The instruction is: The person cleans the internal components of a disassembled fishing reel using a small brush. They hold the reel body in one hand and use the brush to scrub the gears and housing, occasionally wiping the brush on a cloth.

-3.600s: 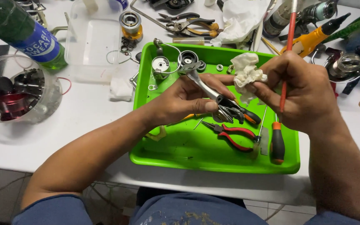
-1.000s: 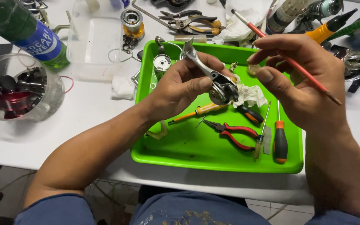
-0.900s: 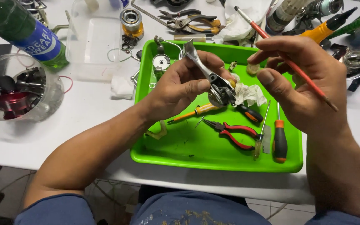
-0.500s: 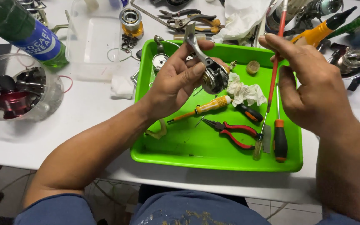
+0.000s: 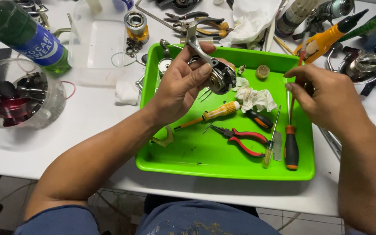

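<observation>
From the head view, I read the work as partway through. The metal reel body (image 5: 216,72) is stripped: its mechanism shows open at one end, and loose parts lie about the green tray (image 5: 223,161), among them a small round cap (image 5: 263,71) at the far side and a crumpled white tissue (image 5: 253,96) near the middle. Nothing looks reassembled yet, so I judge that the cleaning or servicing of the inside, and putting it all back together, are still to come.

My left hand (image 5: 183,85) is raised over the far left part of the tray, palm turned toward me, fingers and thumb clenched round the reel body with its stem pointing up and away. My right hand (image 5: 327,98) hangs over the right edge of the tray, fingertips pinched on a thin red stick (image 5: 300,58), perhaps a brush; its tip I cannot make out. Below it lie a black-handled screwdriver (image 5: 290,143) and red pliers (image 5: 242,139), untouched.
</observation>
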